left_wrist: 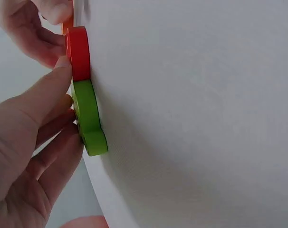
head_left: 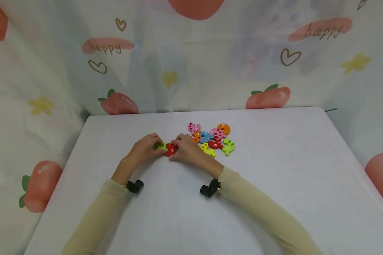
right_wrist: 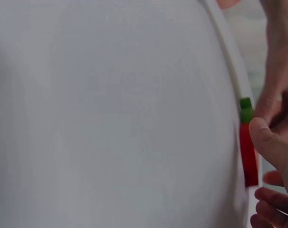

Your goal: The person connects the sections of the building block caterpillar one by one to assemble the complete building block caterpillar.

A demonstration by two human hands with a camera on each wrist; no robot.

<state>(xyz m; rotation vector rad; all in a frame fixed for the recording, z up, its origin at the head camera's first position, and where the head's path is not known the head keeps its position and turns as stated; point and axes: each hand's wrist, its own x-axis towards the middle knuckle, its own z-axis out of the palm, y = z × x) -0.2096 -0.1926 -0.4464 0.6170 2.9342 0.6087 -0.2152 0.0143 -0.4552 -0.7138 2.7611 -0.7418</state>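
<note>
Over the left middle of the table, my left hand (head_left: 143, 148) holds a green puzzle piece (left_wrist: 88, 107), its thumb by the joint with a red puzzle piece (head_left: 170, 149). The red one bears a white number 2 and sits end to end with the green one. From the other side my right hand (head_left: 189, 150) grips the red piece, its thumb (right_wrist: 261, 128) on the near edge. Both pieces lie flat on the table, thick-edged in the wrist views. The fingers hide part of the green piece in the head view.
Right behind my right hand lies a cluster of colourful numbered pieces: pink (head_left: 217, 133), blue (head_left: 206, 137), orange (head_left: 224, 128), yellow (head_left: 207, 149), red (head_left: 215, 143) and striped green (head_left: 228, 146). A patterned curtain (head_left: 198, 71) hangs along the back of the white table (head_left: 274, 170).
</note>
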